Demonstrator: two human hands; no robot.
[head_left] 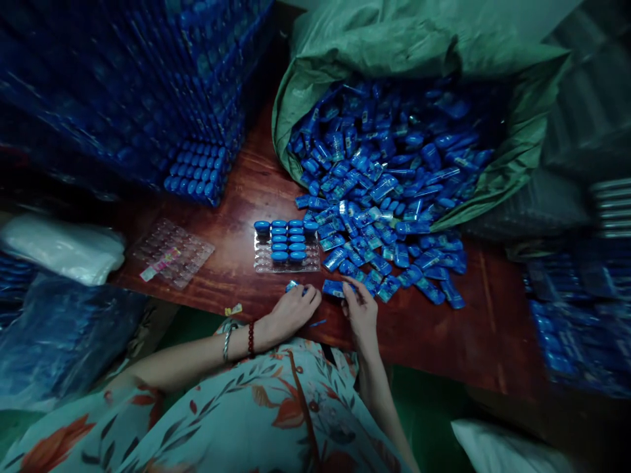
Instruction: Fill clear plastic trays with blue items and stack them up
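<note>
Floral clothing (pixel 276 414) nearest me, at 6 o'clock, below my forearms. Just beyond the table's near edge: 1 blue packet (pixel 332 288), long axis roughly along the 9–3 line. My right hand (pixel 362 312) has it pinched at its 3 o'clock end, thumb and fingers closed on it; the 9 o'clock end sticks out free toward my left hand (pixel 294 309), which sits at about 8 o'clock from it. Left fingers curled, tips beside a small shiny piece (pixel 292 285); cannot tell if they grip it.

See-through tray (pixel 261 266), part-filled with blue oval pieces (pixel 288 240), between 10 and 11 o'clock from the packet. Left hand nearer to it, though the packet is in the right.

Farther out: loose pile of packets (pixel 379 246) at 1 to 2 o'clock, running back into a green sack (pixel 283 135). Second see-through tray (pixel 190 253), flat on the wooden table (pixel 444 341), toward 10 o'clock.
</note>
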